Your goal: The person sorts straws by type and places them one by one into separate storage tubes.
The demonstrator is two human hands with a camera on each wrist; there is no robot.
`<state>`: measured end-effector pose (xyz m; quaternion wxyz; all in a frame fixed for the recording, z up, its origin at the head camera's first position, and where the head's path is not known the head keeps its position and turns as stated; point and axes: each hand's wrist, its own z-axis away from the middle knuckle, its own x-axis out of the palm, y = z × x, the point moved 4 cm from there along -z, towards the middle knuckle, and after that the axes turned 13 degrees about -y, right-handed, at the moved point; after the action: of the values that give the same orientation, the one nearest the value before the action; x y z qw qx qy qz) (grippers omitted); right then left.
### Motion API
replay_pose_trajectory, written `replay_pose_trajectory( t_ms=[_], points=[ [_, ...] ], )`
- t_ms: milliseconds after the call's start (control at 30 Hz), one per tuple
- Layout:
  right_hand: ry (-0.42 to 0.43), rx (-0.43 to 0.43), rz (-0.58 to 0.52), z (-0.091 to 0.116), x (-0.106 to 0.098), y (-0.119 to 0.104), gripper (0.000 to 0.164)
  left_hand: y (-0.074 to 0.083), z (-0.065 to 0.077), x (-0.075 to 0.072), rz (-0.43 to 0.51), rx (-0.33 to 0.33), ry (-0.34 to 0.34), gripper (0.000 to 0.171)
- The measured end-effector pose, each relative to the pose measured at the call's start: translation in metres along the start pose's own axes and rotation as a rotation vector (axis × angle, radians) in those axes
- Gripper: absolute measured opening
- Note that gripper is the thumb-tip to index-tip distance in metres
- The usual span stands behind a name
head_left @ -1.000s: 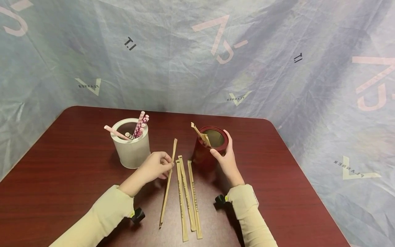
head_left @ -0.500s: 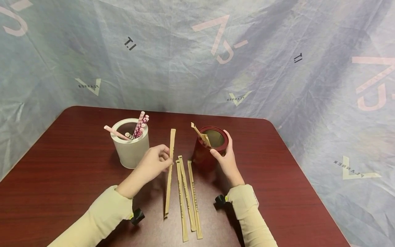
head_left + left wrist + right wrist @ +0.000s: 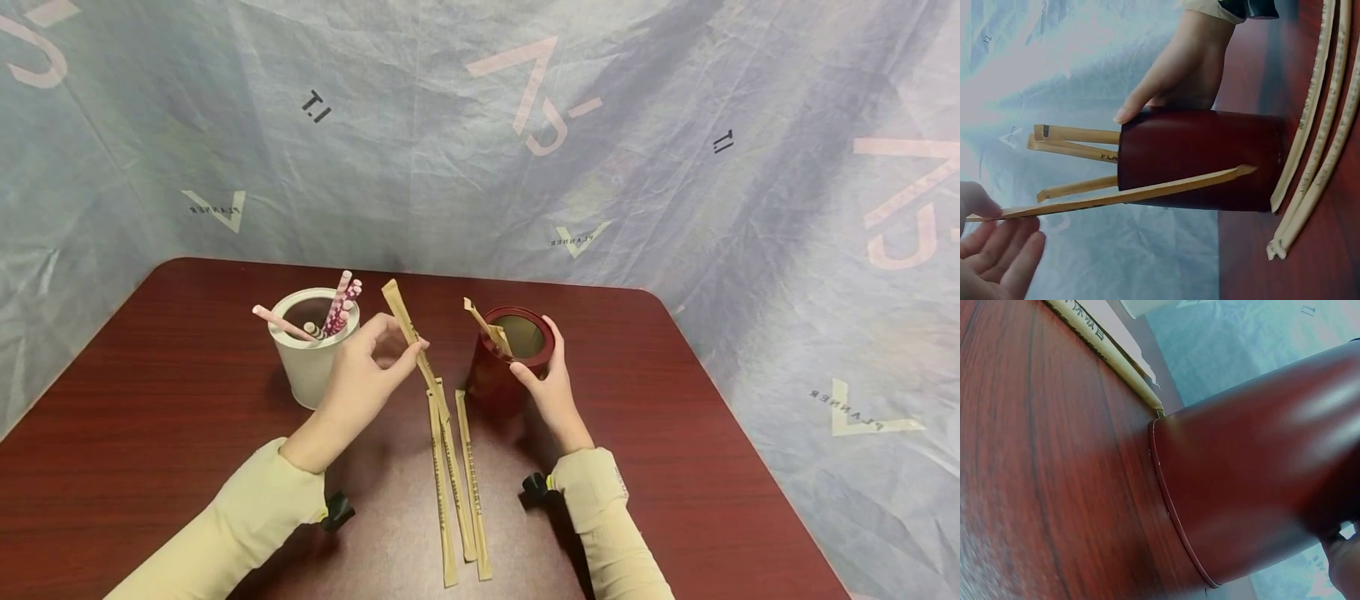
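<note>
Between thumb and fingers, my left hand [image 3: 358, 379] pinches a paper-wrapped straw [image 3: 402, 312] near its middle. The straw is raised above the table, tilted, its upper end leaning left. In the left wrist view, this wrapped straw [image 3: 1166, 189] passes in front of the dark red can [image 3: 1200, 150]. My right hand [image 3: 553, 392] grips the can near its rim, thumb at the front and fingers round the far side. Three wrapped straws [image 3: 1079, 134] stick out of the can's mouth. In the right wrist view, the red can [image 3: 1247, 469] stands on the table, with fingers [image 3: 1346, 565] at its side.
Three wrapped straws [image 3: 474, 492] lie lengthwise on the reddish-brown table [image 3: 660, 467], between my forearms. At left stands a white can [image 3: 322, 371] holding several pink and patterned sticks [image 3: 339, 302]. A grey printed cloth [image 3: 420, 150] hangs behind the table.
My left hand has lifted the wrapped straw higher and swung its top end to the left, with the lower end now off to the right. The right hand and red can have stayed put.
</note>
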<state>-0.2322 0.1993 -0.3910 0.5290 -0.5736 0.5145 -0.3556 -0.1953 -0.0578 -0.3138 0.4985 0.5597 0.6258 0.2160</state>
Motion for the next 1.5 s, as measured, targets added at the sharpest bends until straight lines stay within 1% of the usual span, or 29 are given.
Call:
replay_pose_trajectory(
  t_ms=[133,233,333,433,500,567,633,700,800,900,1000,1167,1400,1500],
  points=[
    [-0.005,0.0,0.008,0.003,0.005,-0.012,0.081,0.01,-0.001,-0.002,0.028,0.126,0.082,0.012],
    [-0.004,-0.007,0.009,0.003,0.005,-0.013,0.081,0.017,-0.001,-0.004,0.045,0.217,0.135,0.015],
    [-0.005,-0.01,0.004,0.002,0.003,-0.007,0.081,0.025,0.001,-0.007,0.076,0.337,0.19,0.018],
    [-0.007,-0.012,-0.008,-0.001,0.0,0.003,0.081,0.033,0.003,-0.009,0.133,0.469,0.229,0.017],
    [-0.004,-0.018,-0.012,-0.003,-0.002,0.009,0.08,0.038,0.004,-0.009,0.18,0.554,0.234,0.013],
    [0.001,-0.028,-0.007,-0.004,-0.003,0.011,0.079,0.042,0.004,-0.008,0.233,0.622,0.219,0.008],
    [0.004,-0.038,0.0,-0.004,-0.003,0.012,0.079,0.045,0.003,-0.006,0.272,0.681,0.191,0.013],
    [0.008,-0.049,0.009,-0.004,-0.004,0.012,0.078,0.047,0.002,-0.004,0.291,0.722,0.158,0.02],
    [0.009,-0.057,0.014,-0.004,-0.003,0.012,0.079,0.046,-0.001,0.001,0.272,0.744,0.123,0.019],
    [0.01,-0.062,0.018,-0.004,-0.003,0.012,0.08,0.043,-0.004,0.005,0.232,0.742,0.109,0.015],
    [0.007,-0.061,0.019,-0.004,-0.004,0.013,0.08,0.039,-0.006,0.009,0.174,0.748,0.117,0.012],
    [0.007,-0.048,0.022,-0.004,-0.004,0.014,0.078,0.032,-0.009,0.015,0.069,0.761,0.129,0.012],
    [-0.002,-0.05,0.029,-0.004,-0.004,0.014,0.078,0.026,-0.01,0.022,0.002,0.766,0.114,0.01],
    [-0.003,-0.054,0.022,-0.004,-0.004,0.013,0.078,0.025,-0.011,0.024,-0.02,0.754,0.103,0.011]
  ],
)
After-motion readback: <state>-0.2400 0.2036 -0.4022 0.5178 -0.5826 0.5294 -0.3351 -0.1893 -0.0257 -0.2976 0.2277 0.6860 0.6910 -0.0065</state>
